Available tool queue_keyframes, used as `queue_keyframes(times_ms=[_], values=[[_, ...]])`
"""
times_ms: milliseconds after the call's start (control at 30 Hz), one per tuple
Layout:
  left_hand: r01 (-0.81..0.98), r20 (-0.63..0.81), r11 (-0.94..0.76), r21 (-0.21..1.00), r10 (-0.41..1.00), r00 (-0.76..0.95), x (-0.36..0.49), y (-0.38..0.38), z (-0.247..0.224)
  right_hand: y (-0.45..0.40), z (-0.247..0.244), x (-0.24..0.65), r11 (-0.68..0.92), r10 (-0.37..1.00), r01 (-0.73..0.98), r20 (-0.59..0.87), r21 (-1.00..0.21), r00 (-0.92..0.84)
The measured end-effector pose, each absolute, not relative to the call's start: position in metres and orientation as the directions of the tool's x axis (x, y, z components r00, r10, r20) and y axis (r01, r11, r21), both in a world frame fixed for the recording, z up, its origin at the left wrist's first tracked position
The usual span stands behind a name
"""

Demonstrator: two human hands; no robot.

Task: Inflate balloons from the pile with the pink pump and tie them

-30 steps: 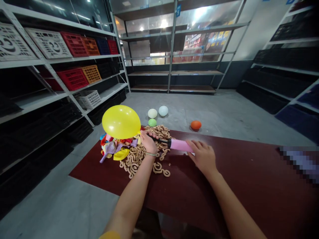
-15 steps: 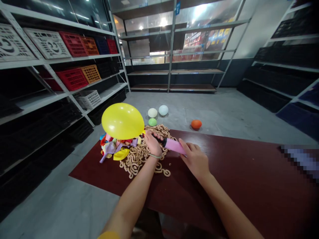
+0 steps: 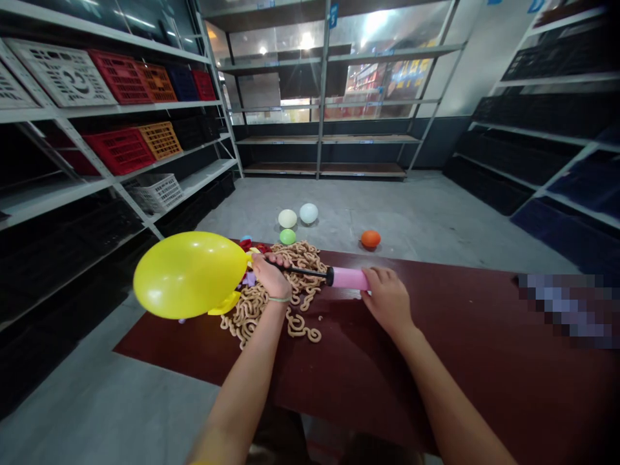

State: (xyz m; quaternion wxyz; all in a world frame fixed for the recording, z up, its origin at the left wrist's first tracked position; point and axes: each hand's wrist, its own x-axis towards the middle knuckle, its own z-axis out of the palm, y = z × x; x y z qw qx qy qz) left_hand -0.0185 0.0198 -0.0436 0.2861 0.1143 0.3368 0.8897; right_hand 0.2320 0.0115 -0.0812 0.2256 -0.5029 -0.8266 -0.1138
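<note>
A swollen yellow balloon (image 3: 191, 274) hangs to the left, its neck at the fingers of my left hand (image 3: 272, 276). That hand is closed round the black end of a balloon pump (image 3: 351, 278) and seems to pinch the neck there. The pump's thin black rod shows between my hands. My right hand (image 3: 389, 300) grips the far end of its pink barrel. Beneath my left hand, a pile of tan, curled, rope-like pieces (image 3: 252, 310) lies on the dark red table (image 3: 368, 368). Limp balloons (image 3: 249, 279) are partly hidden behind the yellow one.
On the floor beyond the table lie a cream balloon (image 3: 287, 218), a pale blue balloon (image 3: 309, 213), a green balloon (image 3: 287, 236) and an orange balloon (image 3: 371, 239). Shelves with crates (image 3: 121, 76) line the left. A pixelated patch covers something at the table's right.
The yellow balloon looks larger and sits further left and lower. My hands have moved apart, and the pump's black rod is now drawn out of the pink barrel. The view has shifted slightly.
</note>
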Motion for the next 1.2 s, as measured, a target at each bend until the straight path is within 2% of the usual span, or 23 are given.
queue_keyframes(times_ms=[167,267,433,567,700,867,1000,1200], values=[[-0.493,-0.004,-0.556,0.669,0.661,-0.751,0.003,0.016,-0.051,-0.012,-0.081,0.194,0.529,0.804,0.841,0.382,-0.111,-0.456],[-0.52,0.005,-0.522,0.676,0.709,-0.705,0.007,0.017,-0.054,-0.01,-0.08,0.196,0.55,0.801,0.829,0.344,-0.099,-0.491],[-0.496,0.017,-0.573,0.652,0.665,-0.746,-0.008,0.019,-0.049,0.012,-0.077,0.234,0.494,0.803,0.87,0.385,-0.003,-0.455],[-0.489,-0.004,-0.565,0.664,0.652,-0.758,-0.019,0.02,-0.046,0.019,-0.078,0.25,0.442,0.832,0.897,0.385,-0.022,-0.4],[-0.506,-0.025,-0.557,0.659,0.656,-0.754,-0.02,0.018,-0.047,0.003,-0.079,0.225,0.48,0.844,0.875,0.307,-0.068,-0.439],[-0.535,0.005,-0.509,0.674,0.727,-0.687,-0.005,0.016,-0.057,-0.018,-0.079,0.187,0.552,0.831,0.815,0.201,-0.176,-0.519],[-0.54,0.036,-0.505,0.673,0.751,-0.659,-0.002,0.016,-0.061,-0.015,-0.068,0.195,0.57,0.819,0.774,0.116,-0.277,-0.562],[-0.57,0.015,-0.531,0.628,0.74,-0.673,-0.021,0.014,-0.051,0.001,-0.043,0.247,0.532,0.75,0.617,-0.017,-0.579,-0.662]])
